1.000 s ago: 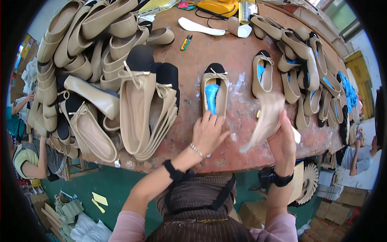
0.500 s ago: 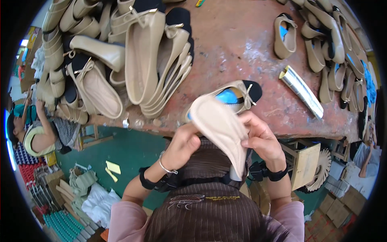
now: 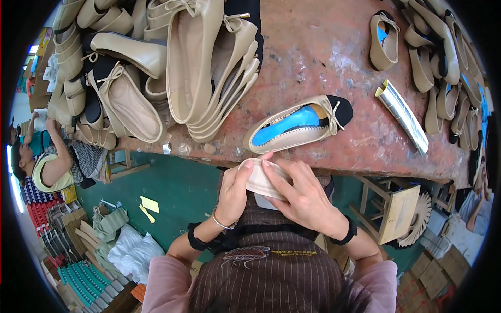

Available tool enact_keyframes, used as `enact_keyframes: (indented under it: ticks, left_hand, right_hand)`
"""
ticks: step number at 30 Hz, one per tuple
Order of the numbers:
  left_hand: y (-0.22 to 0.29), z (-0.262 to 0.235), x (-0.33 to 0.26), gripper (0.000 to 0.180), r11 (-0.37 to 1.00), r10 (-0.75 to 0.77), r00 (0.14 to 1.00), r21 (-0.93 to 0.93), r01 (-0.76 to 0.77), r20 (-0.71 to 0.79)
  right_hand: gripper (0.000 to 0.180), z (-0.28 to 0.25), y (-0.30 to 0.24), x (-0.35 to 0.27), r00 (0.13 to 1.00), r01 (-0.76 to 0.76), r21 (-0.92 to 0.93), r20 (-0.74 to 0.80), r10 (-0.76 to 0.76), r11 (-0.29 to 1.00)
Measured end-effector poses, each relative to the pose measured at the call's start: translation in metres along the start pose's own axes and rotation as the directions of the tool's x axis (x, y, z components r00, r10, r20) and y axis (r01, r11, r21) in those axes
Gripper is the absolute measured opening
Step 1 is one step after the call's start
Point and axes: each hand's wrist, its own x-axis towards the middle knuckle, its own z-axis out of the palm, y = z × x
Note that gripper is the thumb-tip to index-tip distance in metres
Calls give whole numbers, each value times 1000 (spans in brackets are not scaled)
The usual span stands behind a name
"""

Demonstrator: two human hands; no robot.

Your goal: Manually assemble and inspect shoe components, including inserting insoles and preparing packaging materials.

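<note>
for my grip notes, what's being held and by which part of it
A beige insole: the left hand grips its left edge, the right hand its right side; which end shows is unclear.

Close, downward head-worn fisheye view

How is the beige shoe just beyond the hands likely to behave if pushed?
The beige shoe would probably slide rather than roll, since it sits opening-up on the table. It is likely light for its size, being mostly hollow, and its thin sides may flex when pressed.
</note>
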Motion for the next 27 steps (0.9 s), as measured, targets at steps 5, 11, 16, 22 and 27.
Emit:
enact_keyframes:
  ticks: [5,11,16,22,27]
  left_hand:
    - [19,-11,3,38,886,-85,996,458,65,23]
    - [-16,-3,55,31,146,684,678,860,-490,271]
    - [-15,-34,64,14,192,617,691,779,-597,377]
    - [-37,-63,72,95,183,585,703,778,-601,405]
    - [-59,-63,84,131,384,688,677,662,-644,260]
  right_hand:
    - [60,-7,3,-1,1000,-12,19,20,12,1000]
    - [42,-82,23,-3,962,-153,-340,-265,62,928]
    - [40,-120,42,-8,925,-230,-526,-379,17,819]
    - [27,-38,68,36,992,82,-294,-71,-107,952]
    - [33,18,76,61,993,116,-39,-32,-117,992]
